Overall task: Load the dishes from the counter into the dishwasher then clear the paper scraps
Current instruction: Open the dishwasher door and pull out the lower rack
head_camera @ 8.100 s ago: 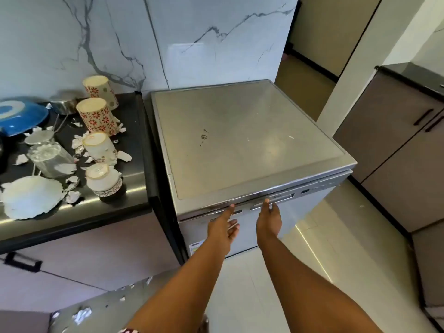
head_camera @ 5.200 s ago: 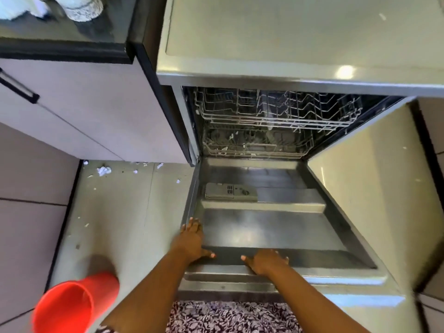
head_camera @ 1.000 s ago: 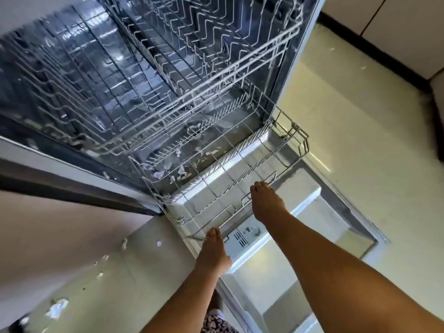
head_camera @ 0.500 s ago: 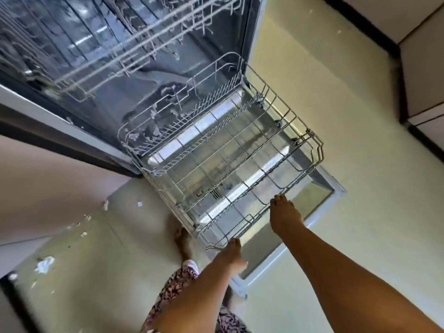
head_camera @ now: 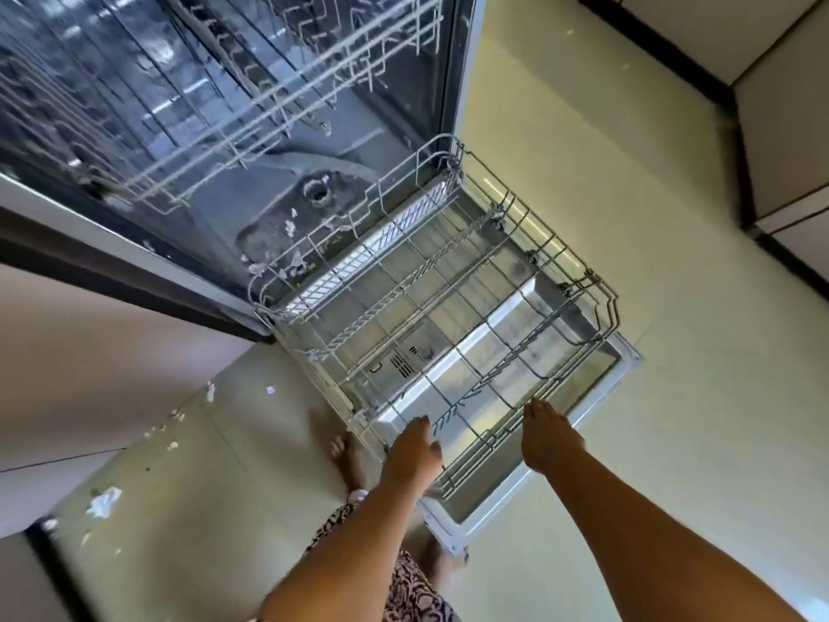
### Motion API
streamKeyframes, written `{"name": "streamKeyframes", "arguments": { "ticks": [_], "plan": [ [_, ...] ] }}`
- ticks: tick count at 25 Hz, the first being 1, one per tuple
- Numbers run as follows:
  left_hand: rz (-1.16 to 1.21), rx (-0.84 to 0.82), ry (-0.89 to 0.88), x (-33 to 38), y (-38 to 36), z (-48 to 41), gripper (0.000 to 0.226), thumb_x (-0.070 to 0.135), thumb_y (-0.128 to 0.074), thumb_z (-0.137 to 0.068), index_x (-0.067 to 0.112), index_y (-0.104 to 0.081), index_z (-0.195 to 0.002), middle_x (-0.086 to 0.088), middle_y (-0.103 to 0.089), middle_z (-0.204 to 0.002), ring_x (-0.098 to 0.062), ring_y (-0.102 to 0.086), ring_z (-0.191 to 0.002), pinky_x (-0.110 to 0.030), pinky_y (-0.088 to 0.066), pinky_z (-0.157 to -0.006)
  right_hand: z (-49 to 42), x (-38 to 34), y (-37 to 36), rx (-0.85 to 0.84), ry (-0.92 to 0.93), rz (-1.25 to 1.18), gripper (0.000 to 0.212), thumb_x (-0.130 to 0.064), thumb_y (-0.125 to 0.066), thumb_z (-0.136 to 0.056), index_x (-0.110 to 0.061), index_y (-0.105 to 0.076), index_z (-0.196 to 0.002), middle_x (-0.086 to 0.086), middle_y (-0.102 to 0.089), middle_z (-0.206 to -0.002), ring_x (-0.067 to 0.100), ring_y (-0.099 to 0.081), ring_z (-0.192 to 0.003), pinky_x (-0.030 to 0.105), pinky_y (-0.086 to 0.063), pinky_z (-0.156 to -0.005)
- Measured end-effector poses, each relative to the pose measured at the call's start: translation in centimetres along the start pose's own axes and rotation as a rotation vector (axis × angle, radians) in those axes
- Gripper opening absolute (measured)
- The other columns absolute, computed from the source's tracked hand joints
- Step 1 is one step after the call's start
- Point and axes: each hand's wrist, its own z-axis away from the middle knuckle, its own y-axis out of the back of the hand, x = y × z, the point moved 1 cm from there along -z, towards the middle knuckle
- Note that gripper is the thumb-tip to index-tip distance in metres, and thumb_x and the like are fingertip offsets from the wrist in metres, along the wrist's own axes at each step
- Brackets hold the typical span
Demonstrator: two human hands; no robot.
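Observation:
The dishwasher stands open with its door (head_camera: 621,368) folded down flat. Its empty wire lower rack (head_camera: 448,316) is pulled out over the door. My left hand (head_camera: 415,448) holds the rack's front rim near its left corner. My right hand (head_camera: 545,435) holds the same rim further right, fingers hooked on the wire. White paper scraps (head_camera: 104,500) lie on the floor to the left, and more scraps (head_camera: 290,226) lie on the tub floor. No dishes are in view.
The upper rack (head_camera: 287,83) sits inside the tub, above the lower one. My bare foot (head_camera: 347,455) stands on the pale floor beside the door's left edge. Cabinets (head_camera: 785,127) line the right side. A cabinet front (head_camera: 89,352) is at left.
The lower rack has slid further out over the door with both hands on its front rim. The view has tilted, showing more of the tub floor.

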Motion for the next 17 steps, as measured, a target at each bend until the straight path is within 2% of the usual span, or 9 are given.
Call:
{"name": "streamKeyframes", "arguments": {
  "ticks": [6,9,12,15,17],
  "plan": [
    [0.075,0.439,-0.008,1.5,11.9,0.0,0.059,0.017,-0.045,-0.096,0.012,-0.019,-0.149,-0.010,-0.019,-0.156,-0.023,-0.018,-0.144,-0.033,-0.021,-0.117,2.0,-5.5,2.9,0.064,0.134,-0.012,0.066,-0.008,-0.033,-0.094,0.000,0.005,-0.147,0.014,0.007,-0.157,0.026,0.001,-0.146,0.035,-0.008,-0.118],
    [0.019,0.681,-0.033,2.7,18.2,1.0,0.064,0.016,-0.050,-0.092,0.008,-0.020,-0.148,-0.017,-0.018,-0.155,-0.029,-0.013,-0.144,-0.038,-0.016,-0.119,2.0,-10.8,8.4,0.155,0.228,-0.039,0.068,-0.006,-0.032,-0.094,-0.001,0.010,-0.146,0.014,0.015,-0.156,0.026,0.006,-0.145,0.033,-0.004,-0.119],
    [-0.108,0.872,-0.083,3.8,24.5,1.9,0.072,0.020,-0.054,-0.088,0.008,-0.016,-0.148,-0.017,-0.011,-0.157,-0.031,-0.004,-0.145,-0.037,-0.005,-0.120,2.4,-17.1,16.6,0.355,0.329,-0.070,0.074,-0.004,-0.038,-0.092,-0.006,0.012,-0.147,0.008,0.020,-0.155,0.023,0.009,-0.145,0.033,-0.006,-0.117],
    [-0.224,0.948,-0.083,5.1,30.4,1.9,0.077,0.031,-0.053,-0.090,0.009,-0.009,-0.149,-0.013,-0.003,-0.158,-0.028,0.004,-0.146,-0.037,0.001,-0.119,2.6,-22.6,24.8,0.559,0.409,-0.140,0.080,0.006,-0.034,-0.087,-0.015,0.015,-0.147,0.000,0.024,-0.154,0.019,0.012,-0.144,0.035,-0.011,-0.117],
    [-0.329,0.965,-0.036,5.0,33.6,1.2,0.076,0.040,-0.048,-0.092,0.007,-0.010,-0.149,-0.014,-0.007,-0.157,-0.029,0.004,-0.146,-0.038,0.004,-0.119,2.1,-25.4,28.9,0.681,0.489,-0.125,0.080,0.006,-0.034,-0.087,-0.015,0.016,-0.146,0.000,0.025,-0.153,0.018,0.016,-0.143,0.036,-0.005,-0.119]
  ]
}}
